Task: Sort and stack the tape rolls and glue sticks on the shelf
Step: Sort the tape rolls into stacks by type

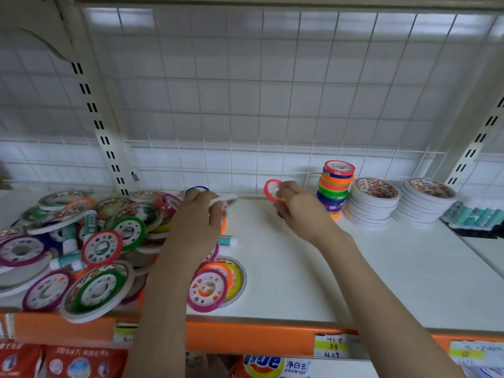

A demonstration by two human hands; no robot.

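Observation:
A jumbled pile of coloured and white tape rolls (103, 246) with teal glue sticks (65, 261) mixed in covers the left of the white shelf (300, 268). My left hand (199, 214) is at the pile's right edge, gripping a white tape roll (226, 199), with a blue roll (197, 189) just behind the fingers. My right hand (294, 205) holds a small red tape roll (271, 188) upright, left of a tall stack of small coloured rolls (335, 189). Two stacks of white rolls (372, 201) (425, 203) stand further right.
Teal glue sticks (474, 215) lie in a row at the far right. A wire grid panel (259, 105) backs the shelf, with slotted uprights at both sides. An orange price rail (245, 339) runs along the front edge, with packaged goods below.

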